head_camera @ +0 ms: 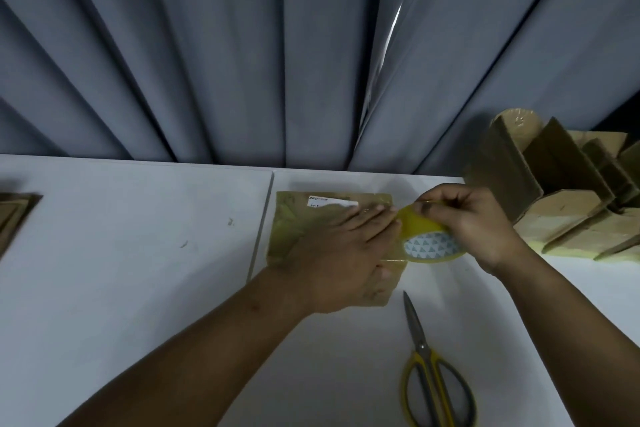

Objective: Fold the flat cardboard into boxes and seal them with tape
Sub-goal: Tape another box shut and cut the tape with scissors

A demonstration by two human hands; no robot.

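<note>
Grey curtain (242,45) folds filled the upper half of the frame, hanging behind a white table (121,253) made of two tops that met at a seam just left of centre.

At the centre lay the cardboard box (298,229), low on the table and glossy with yellowish tape. A white label (334,200) sat along its upper edge, toward the curtain. Much of the box was covered, so its longer side could not be told.

The left hand (341,253) lay flat on the box with its fingers straight, pointing toward the upper right and pressing down near the box's right edge. Just to the right, the right hand (474,222) gripped the tape roll (431,246) with curled fingers and thumb. The roll was tilted, and its white patterned core faced the bottom of the frame.

Below the roll, scissors (427,367) lay almost vertical in the frame, tips up toward the box's lower right corner and yellow handles at the bottom edge.

At the right edge stood a pile of cardboard (561,198) with upright flaps; its insides were hidden. Another cardboard piece (14,218) showed at the left edge.
</note>
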